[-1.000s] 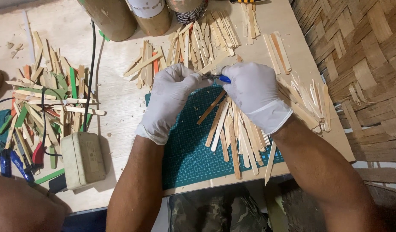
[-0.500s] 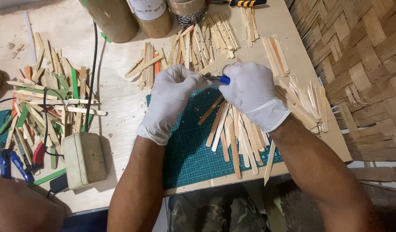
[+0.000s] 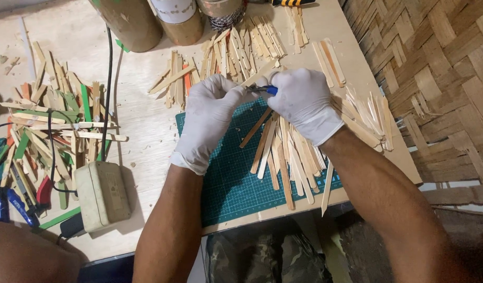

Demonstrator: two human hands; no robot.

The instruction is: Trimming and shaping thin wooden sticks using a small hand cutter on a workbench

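Both my hands wear white gloves and meet above the far edge of a green cutting mat (image 3: 233, 178). My left hand (image 3: 212, 118) pinches a thin wooden stick (image 3: 258, 72) that points up and to the right. My right hand (image 3: 304, 102) is closed on a small blue-handled cutting tool (image 3: 265, 89) whose tip touches the stick between the two hands. Under my right hand a loose heap of plain wooden sticks (image 3: 288, 152) lies across the mat's right half.
More plain sticks (image 3: 241, 44) lie at the back, with a few more at the table's right edge (image 3: 362, 112). Coloured and plain sticks (image 3: 47, 126) are piled on the left. A beige box (image 3: 102, 194) with a black cable (image 3: 106, 89) sits front left. Cardboard tubes (image 3: 131, 21) stand at the back.
Both hands stay together at the same spot over the mat, with only slight shifts; the stick and tool remain held.
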